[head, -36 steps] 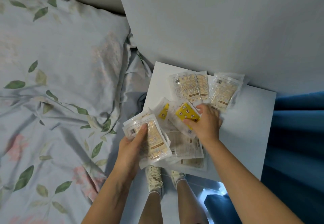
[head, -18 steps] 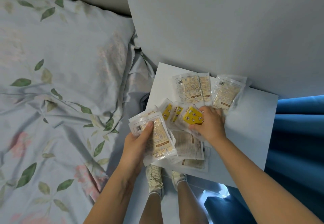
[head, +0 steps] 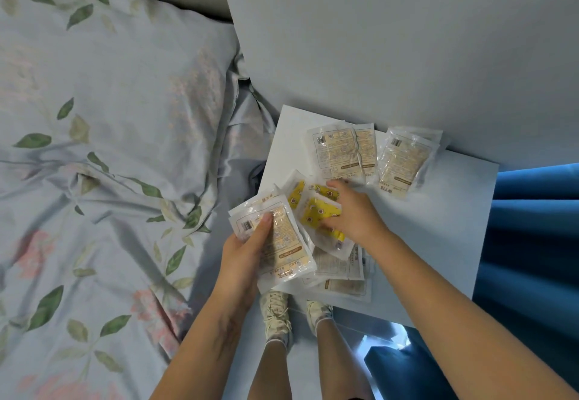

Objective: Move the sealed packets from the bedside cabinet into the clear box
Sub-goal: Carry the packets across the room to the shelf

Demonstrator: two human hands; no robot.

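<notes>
Sealed packets lie on the white bedside cabinet (head: 445,243). My left hand (head: 247,252) grips a small stack of beige packets (head: 286,243) at the cabinet's left edge, thumb on top. My right hand (head: 354,211) pinches a yellow-printed packet (head: 319,211), with another yellow packet (head: 297,191) tucked behind it. Two beige packets (head: 341,152) lie overlapped at the back, and another beige packet (head: 402,161) sits to their right. More flat packets (head: 341,271) lie under my hands near the front edge. No clear box is in view.
A bed with a leaf-printed sheet and pillow (head: 109,149) fills the left. A pale wall (head: 391,39) rises behind the cabinet. A blue curtain (head: 532,243) hangs to the right. My feet in pale shoes (head: 275,312) stand below the cabinet's front edge.
My right hand has drawn the yellow packet slightly toward the stack in my left hand. The left hand's stack has stayed in place.
</notes>
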